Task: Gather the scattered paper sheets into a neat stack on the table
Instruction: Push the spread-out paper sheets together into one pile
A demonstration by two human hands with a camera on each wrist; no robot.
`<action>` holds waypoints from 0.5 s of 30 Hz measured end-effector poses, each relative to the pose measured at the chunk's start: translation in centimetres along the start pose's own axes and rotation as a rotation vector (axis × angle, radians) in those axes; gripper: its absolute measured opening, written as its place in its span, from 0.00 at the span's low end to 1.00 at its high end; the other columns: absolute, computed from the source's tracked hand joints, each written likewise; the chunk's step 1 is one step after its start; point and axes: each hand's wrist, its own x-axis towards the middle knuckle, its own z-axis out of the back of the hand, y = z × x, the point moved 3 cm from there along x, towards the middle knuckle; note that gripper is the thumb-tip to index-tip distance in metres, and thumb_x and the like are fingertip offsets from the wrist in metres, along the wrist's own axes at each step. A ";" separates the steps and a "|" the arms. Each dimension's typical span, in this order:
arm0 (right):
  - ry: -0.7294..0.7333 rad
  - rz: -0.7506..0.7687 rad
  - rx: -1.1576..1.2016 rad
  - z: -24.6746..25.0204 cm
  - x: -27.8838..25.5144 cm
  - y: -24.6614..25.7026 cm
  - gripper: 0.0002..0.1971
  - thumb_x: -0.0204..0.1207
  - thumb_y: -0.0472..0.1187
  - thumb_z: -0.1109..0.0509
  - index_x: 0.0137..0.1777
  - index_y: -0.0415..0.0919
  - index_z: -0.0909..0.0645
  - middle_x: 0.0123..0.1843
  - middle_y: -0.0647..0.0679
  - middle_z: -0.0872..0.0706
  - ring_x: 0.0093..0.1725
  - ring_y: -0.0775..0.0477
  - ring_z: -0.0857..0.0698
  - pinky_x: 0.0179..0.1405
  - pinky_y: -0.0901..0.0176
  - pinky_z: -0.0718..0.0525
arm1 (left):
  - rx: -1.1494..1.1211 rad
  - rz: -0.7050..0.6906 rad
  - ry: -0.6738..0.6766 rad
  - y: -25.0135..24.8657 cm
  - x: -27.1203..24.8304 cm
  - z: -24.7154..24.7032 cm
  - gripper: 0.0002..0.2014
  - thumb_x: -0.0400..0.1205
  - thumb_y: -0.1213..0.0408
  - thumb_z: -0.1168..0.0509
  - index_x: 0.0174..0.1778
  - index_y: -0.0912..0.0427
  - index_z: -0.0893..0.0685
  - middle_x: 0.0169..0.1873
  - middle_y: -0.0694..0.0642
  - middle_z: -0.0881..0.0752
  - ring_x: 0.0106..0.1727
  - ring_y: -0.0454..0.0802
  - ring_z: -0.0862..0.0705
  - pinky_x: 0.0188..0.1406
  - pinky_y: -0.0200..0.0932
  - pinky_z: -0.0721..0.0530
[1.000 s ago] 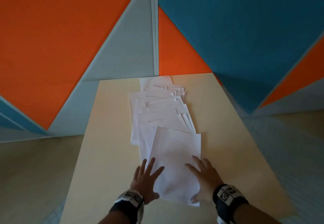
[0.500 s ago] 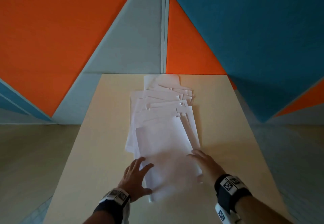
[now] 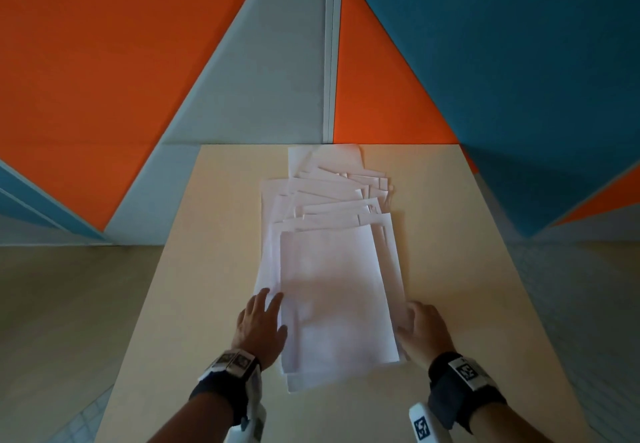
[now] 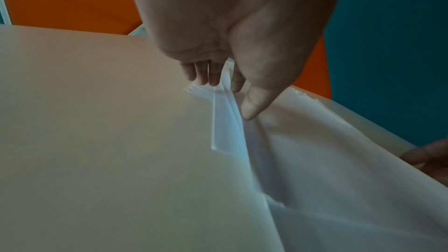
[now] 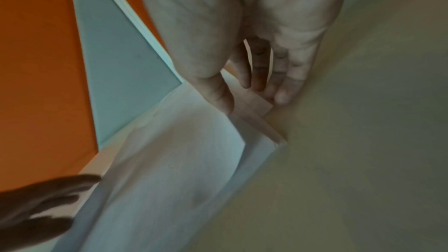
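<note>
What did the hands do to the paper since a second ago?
Both hands slid off the top white paper sheet to its sides: left hand at the left edge, right hand at the right. The tilted sheet got pushed straight. The fanned white sheets farther back stayed messy.

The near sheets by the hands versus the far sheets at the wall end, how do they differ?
The near sheets lie roughly squared, long edges almost matching; the far sheets fan out with corners jutting at several angles. The left hand and right hand flank the near sheets, not the far ones. All are white, on the table.
</note>
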 end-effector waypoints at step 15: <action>0.010 -0.159 0.117 -0.9 1.2 3.0 0.13 0.74 0.40 0.32 0.57 0.38 0.16 0.55 0.42 0.11 0.55 0.39 0.15 0.54 0.57 0.18 | -0.136 0.057 0.050 1.7 1.9 1.1 0.31 0.83 0.55 0.41 0.82 0.57 0.41 0.79 0.56 0.32 0.79 0.55 0.32 0.77 0.48 0.36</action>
